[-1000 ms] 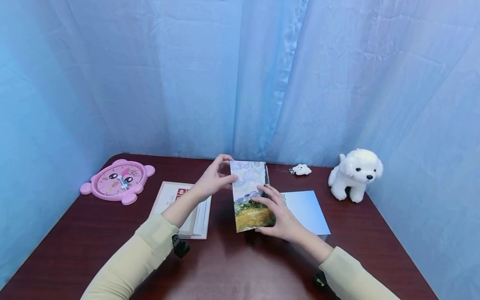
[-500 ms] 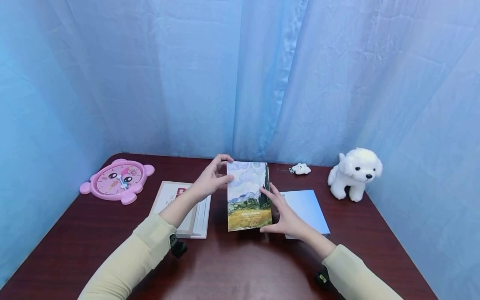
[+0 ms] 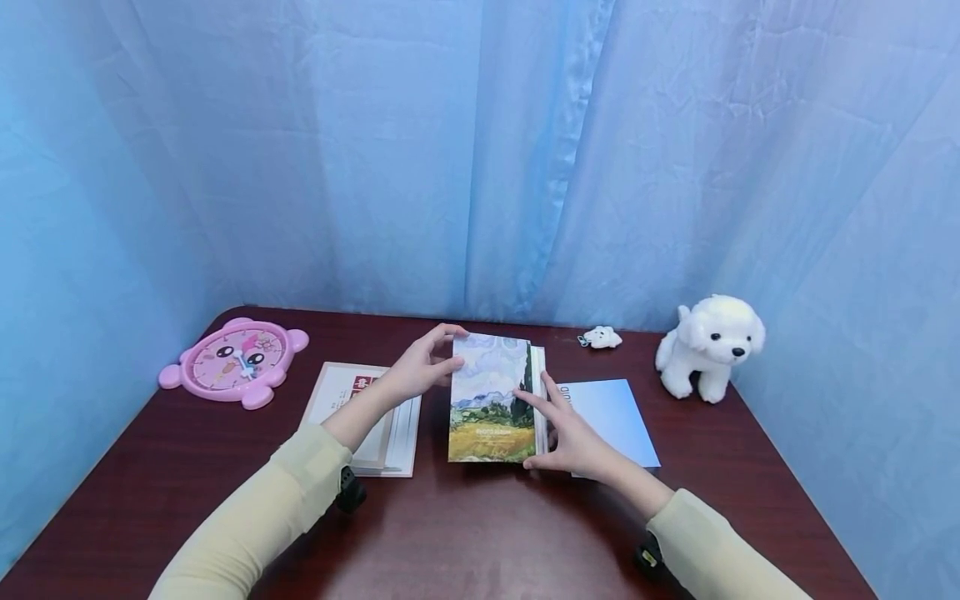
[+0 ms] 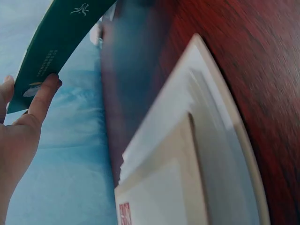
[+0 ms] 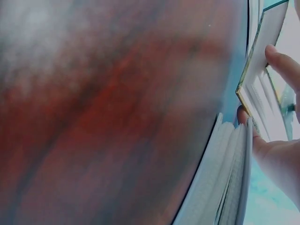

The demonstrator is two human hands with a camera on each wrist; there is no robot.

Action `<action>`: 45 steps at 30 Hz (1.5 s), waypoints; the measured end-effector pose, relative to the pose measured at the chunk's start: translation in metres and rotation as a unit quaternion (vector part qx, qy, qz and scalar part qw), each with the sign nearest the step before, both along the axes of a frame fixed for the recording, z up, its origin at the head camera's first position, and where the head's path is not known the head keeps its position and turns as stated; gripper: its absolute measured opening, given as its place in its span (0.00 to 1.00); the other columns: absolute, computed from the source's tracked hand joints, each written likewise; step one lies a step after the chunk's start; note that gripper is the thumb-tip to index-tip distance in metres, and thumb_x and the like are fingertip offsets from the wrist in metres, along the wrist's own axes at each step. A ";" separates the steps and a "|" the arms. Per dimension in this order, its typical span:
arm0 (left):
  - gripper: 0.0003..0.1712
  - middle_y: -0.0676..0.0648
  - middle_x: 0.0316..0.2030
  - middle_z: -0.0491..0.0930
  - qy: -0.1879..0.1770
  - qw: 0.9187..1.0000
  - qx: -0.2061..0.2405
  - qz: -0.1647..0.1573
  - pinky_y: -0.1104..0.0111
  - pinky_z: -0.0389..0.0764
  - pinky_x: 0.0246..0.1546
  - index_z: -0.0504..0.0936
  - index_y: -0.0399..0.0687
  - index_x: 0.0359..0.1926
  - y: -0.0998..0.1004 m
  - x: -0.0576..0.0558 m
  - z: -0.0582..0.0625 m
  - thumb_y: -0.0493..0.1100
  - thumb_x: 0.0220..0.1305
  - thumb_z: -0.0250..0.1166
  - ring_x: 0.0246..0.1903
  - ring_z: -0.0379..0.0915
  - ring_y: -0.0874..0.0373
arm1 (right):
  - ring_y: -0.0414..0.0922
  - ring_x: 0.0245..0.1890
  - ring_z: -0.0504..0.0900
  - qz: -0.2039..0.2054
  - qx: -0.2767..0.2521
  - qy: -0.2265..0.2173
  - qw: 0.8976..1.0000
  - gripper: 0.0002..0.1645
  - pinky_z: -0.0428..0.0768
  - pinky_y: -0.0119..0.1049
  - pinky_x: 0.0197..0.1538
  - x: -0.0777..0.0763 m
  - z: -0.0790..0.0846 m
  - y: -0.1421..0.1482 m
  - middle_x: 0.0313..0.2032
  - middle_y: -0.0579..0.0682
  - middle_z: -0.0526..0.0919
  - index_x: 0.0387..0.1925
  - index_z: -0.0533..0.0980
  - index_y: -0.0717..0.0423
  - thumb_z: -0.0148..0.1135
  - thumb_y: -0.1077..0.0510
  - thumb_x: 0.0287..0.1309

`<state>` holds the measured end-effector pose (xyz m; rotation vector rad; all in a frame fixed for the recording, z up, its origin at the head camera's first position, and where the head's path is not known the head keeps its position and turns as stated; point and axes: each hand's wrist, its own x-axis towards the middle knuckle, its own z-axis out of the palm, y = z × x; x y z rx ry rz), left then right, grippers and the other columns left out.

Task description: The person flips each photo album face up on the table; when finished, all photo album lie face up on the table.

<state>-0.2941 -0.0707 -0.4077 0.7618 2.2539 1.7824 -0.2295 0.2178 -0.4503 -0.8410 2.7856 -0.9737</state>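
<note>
A photo album (image 3: 487,408) with a painted landscape cover is held up over the middle of the table, tilted toward me. My left hand (image 3: 422,367) pinches its upper left edge. Its dark green back (image 4: 58,42) fills the upper corner of the left wrist view, with fingers against it. On the other side my right hand (image 3: 576,437) grips the right edge, thumb low and a fingertip over the cover. White pages (image 3: 540,400) show beyond the cover along that edge. In the right wrist view the cover stands apart from the pages, one finger on its white inner face.
On the left lie stacked beige-edged books (image 3: 322,408). A thick blue-and-white book (image 3: 618,425) lies right, under my right wrist. Farther out are a pink clock (image 3: 236,362), a small white plush charm (image 3: 602,337) and a white plush dog (image 3: 708,350). Blue curtains (image 3: 390,167) surround the table (image 3: 480,533).
The photo album has shifted slightly left and turned its front more squarely to me. Its white pages have come into view on the right. My right fingers have slid toward the edge.
</note>
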 end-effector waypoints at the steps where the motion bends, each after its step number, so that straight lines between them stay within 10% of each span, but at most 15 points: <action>1: 0.23 0.40 0.66 0.60 0.006 1.000 -0.011 0.003 0.53 0.81 0.42 0.67 0.49 0.62 -0.001 -0.001 -0.002 0.41 0.67 0.58 0.51 0.75 0.43 | 0.44 0.29 0.75 0.000 0.009 -0.001 1.000 0.59 0.78 0.30 0.29 0.000 0.001 -0.001 0.73 0.55 0.28 0.71 0.54 0.31 0.78 0.52 0.39; 4: 0.24 0.42 0.64 0.64 0.017 0.999 -0.050 0.012 0.55 0.82 0.41 0.68 0.48 0.63 -0.005 -0.003 -0.010 0.39 0.67 0.58 0.45 0.78 0.48 | 0.52 0.37 0.79 0.007 0.039 0.009 0.999 0.58 0.77 0.31 0.31 0.002 0.002 -0.003 0.73 0.59 0.30 0.71 0.55 0.33 0.78 0.50 0.39; 12: 0.30 0.47 0.64 0.66 0.003 0.993 -0.117 -0.014 0.61 0.81 0.44 0.68 0.51 0.65 -0.019 -0.012 -0.025 0.41 0.63 0.63 0.48 0.77 0.52 | 0.41 0.20 0.74 0.032 0.060 -0.034 0.997 0.56 0.76 0.31 0.28 0.003 0.004 -0.008 0.72 0.67 0.34 0.71 0.57 0.39 0.77 0.48 0.41; 15: 0.35 0.48 0.66 0.65 0.009 0.989 -0.146 -0.032 0.62 0.78 0.45 0.66 0.52 0.67 -0.022 -0.014 -0.027 0.43 0.59 0.68 0.53 0.74 0.51 | 0.48 0.39 0.81 0.029 0.075 -0.029 0.996 0.56 0.77 0.37 0.36 0.002 0.003 -0.008 0.72 0.67 0.38 0.70 0.58 0.38 0.77 0.46 0.40; 19: 0.41 0.48 0.67 0.63 -0.001 0.985 -0.168 -0.047 0.61 0.77 0.48 0.65 0.51 0.68 -0.025 -0.015 -0.031 0.45 0.54 0.71 0.57 0.70 0.50 | 0.62 0.68 0.56 0.031 0.092 -0.033 0.995 0.55 0.74 0.52 0.51 0.002 0.003 -0.008 0.72 0.64 0.42 0.69 0.59 0.36 0.76 0.42 0.39; 32: 0.35 0.39 0.63 0.63 0.014 0.980 -0.186 -0.068 0.61 0.76 0.52 0.68 0.40 0.64 -0.027 -0.018 -0.042 0.40 0.55 0.70 0.57 0.67 0.44 | 0.66 0.68 0.50 0.047 0.107 -0.045 0.992 0.52 0.61 0.67 0.58 -0.001 0.000 -0.009 0.70 0.66 0.51 0.68 0.63 0.37 0.72 0.34 0.39; 45: 0.38 0.38 0.69 0.57 0.126 0.946 -0.298 -0.013 0.50 0.61 0.64 0.67 0.44 0.65 -0.011 0.003 -0.017 0.47 0.56 0.70 0.69 0.50 0.43 | 0.65 0.69 0.49 0.045 0.088 -0.008 0.995 0.52 0.59 0.67 0.60 0.001 0.014 0.002 0.71 0.62 0.52 0.68 0.62 0.42 0.75 0.40 0.41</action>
